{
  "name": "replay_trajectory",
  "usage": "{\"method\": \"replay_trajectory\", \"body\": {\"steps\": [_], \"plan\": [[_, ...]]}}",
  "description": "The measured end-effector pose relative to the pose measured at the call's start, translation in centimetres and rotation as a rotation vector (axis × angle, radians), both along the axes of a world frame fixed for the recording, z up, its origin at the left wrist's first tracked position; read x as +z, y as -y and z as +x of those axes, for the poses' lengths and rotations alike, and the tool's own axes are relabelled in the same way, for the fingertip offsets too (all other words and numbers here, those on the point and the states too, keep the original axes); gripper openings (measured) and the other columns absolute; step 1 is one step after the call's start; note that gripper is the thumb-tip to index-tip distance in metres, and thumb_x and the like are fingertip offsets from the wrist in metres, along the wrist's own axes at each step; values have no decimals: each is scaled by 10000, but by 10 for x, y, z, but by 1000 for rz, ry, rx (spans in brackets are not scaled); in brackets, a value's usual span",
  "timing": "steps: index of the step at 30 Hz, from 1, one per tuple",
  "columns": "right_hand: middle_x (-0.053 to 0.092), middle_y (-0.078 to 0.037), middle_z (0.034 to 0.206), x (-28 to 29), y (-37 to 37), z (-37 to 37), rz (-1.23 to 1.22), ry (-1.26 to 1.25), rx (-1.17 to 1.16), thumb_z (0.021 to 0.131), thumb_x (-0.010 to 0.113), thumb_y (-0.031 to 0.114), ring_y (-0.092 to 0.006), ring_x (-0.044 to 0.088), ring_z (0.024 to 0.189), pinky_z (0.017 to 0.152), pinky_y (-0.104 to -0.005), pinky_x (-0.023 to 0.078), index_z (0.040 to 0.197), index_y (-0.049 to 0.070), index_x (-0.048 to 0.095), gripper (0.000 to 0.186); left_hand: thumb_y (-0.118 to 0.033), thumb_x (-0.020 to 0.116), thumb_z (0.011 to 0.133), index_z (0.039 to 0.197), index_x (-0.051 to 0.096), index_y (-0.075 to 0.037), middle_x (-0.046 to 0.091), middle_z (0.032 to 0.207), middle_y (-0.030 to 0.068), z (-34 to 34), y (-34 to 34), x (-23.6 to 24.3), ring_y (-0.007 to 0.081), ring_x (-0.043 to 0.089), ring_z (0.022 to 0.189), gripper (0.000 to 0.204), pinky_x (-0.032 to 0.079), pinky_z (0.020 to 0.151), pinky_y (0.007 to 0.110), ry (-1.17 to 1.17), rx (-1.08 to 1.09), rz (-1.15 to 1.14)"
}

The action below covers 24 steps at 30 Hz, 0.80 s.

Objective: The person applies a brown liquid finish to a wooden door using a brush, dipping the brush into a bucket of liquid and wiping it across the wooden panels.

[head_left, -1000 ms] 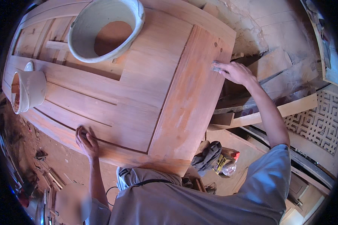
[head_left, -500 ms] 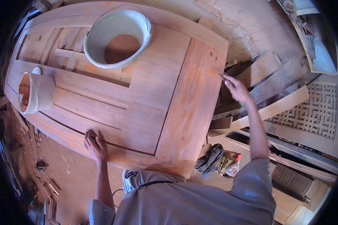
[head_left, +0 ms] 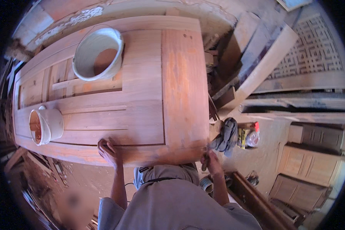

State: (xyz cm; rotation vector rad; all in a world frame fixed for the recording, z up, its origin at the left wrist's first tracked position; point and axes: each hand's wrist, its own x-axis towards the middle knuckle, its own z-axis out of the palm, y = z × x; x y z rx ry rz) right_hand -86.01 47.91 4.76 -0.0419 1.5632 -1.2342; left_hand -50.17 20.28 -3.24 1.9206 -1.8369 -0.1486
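Note:
A wooden door (head_left: 145, 76) lies flat in front of me, with orange-brown smears along its right end and near edge. My left hand (head_left: 110, 152) rests on the near edge, fingers apart and slightly bent, holding nothing. At the door's near right corner, my right hand (head_left: 214, 164) is closed around a small thin-bladed scraper (head_left: 205, 158); the fingers and blur partly hide it. A large pale bucket (head_left: 79, 63) with brown powder inside stands on the far part of the door. Nearer on the left sits a smaller white bucket (head_left: 54, 124), smeared inside with orange-brown paste.
Planks (head_left: 264, 61) lean beyond the door's right end, near a fretwork panel (head_left: 308, 48). A dark cloth bag (head_left: 227, 134) and a yellow box (head_left: 242, 138) lie on the floor to the right. Cabinet doors (head_left: 308, 161) are farther right; wood scraps (head_left: 42, 165) lie at lower left.
My right hand has come from the door's far right edge to its near right corner, still gripping the scraper. The view has shifted; my left hand stays on the near edge.

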Motion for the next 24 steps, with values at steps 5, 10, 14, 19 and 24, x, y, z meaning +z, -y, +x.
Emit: {"method": "replay_trajectory", "body": {"steps": [5,10,14,19,24], "plan": [[524,14,782,-5,-6,75,-65,-67,160,1034,510,342,-78,478,720,651,-248,415,1041,51,573,298,-307,486,1014,1241,527,-40,577,1166,153,-5,-2,2,333,530,1092,353,368,979,467,-31,-58,10],[480,27,745,-39,-15,164,-55,-389,62,1040,510,265,-63,437,669,602,-237,389,930,50,519,242,-321,514,1003,1255,512,-35,567,1169,165,11,-7,-10,345,522,1102,381,366,983,474,-140,-65,-32],[476,23,727,-64,5,227,4,-499,66,1040,503,260,-66,439,667,600,-245,395,897,48,504,256,-287,512,1013,1272,490,-7,545,1208,183,25,-5,-12,341,519,1128,382,385,988,457,-434,-157,4],[521,-65,713,-101,55,273,-51,-639,-212,1029,508,269,-150,498,655,606,-326,438,913,9,505,284,-243,505,1021,1271,475,29,538,1238,191,71,-17,25,306,543,1118,370,452,942,429,-554,-423,41],[569,-58,747,-114,68,288,-34,-693,-282,1040,480,296,-127,517,723,665,-317,458,920,-3,560,332,-143,510,1007,1178,546,25,580,1189,185,136,-46,42,278,628,956,243,525,820,375,-544,-606,151]]}}
